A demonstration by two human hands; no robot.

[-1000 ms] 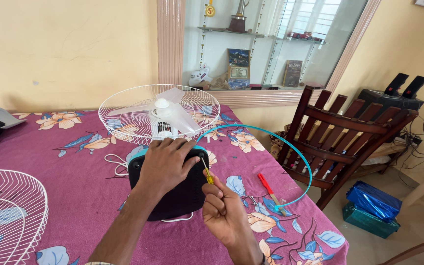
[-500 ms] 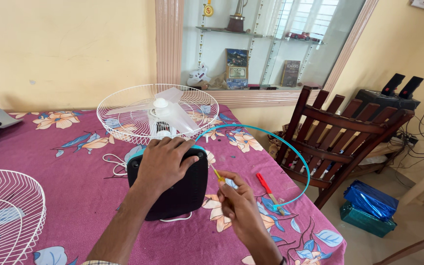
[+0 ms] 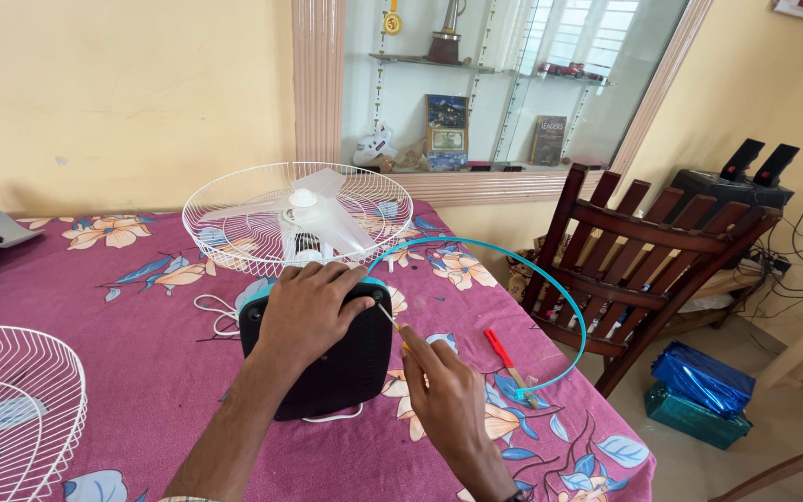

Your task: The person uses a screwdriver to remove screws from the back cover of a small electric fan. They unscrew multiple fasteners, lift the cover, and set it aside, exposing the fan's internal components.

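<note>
Bare tablecloth (image 3: pixel 141 372) lies open left of the black fan base (image 3: pixel 327 372), between it and the loose white grille (image 3: pixel 11 418) at the near-left edge. Behind the base, the white fan cage (image 3: pixel 299 218) with its blades blocks the far side; a white cord (image 3: pixel 216 311) trails just left. To the right, a red screwdriver (image 3: pixel 502 349) and a teal ring (image 3: pixel 550 288) crowd the cloth toward the table's edge. Beyond it stands a wooden chair (image 3: pixel 662 251).
</note>
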